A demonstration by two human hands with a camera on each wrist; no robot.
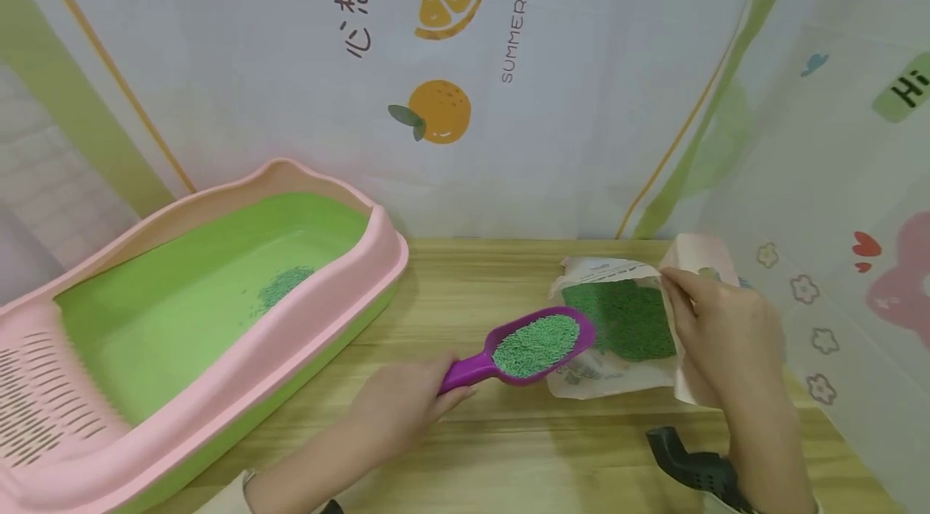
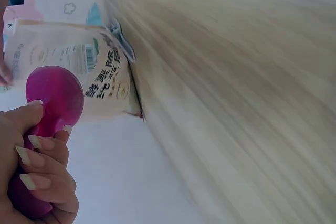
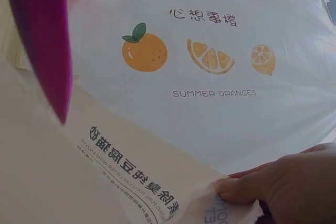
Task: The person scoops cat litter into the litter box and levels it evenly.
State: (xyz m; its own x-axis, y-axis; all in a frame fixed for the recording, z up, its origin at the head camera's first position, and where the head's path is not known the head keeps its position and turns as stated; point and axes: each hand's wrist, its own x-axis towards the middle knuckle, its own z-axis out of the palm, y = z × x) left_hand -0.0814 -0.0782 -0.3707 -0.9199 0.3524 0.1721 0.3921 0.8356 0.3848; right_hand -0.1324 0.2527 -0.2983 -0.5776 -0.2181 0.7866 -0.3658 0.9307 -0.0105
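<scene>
My left hand [image 1: 407, 401] grips the handle of a purple litter scoop [image 1: 465, 373], heaped with small green litter pellets [image 1: 538, 344]. The scoop is level, its tip in front of the mouth of a cat litter bag [image 1: 606, 383]. More dark green pellets show inside the bag. At the bag's right edge, my right hand [image 1: 726, 328] pinches the rim between thumb and fingers. In the left wrist view the scoop's underside [image 2: 55, 98] faces the camera, with the printed bag [image 2: 63, 51] beyond. The right wrist view shows the bag's printed film [image 3: 126, 166] under my thumb.
A green litter box with a pink rim [image 1: 327, 288] stands at the left, a small pile of pellets [image 1: 286, 284] on its floor. A pale, block-shaped thing [image 1: 699, 252] is behind the bag. Printed cloth [image 1: 581, 135] hangs behind the wooden tabletop [image 1: 450, 280].
</scene>
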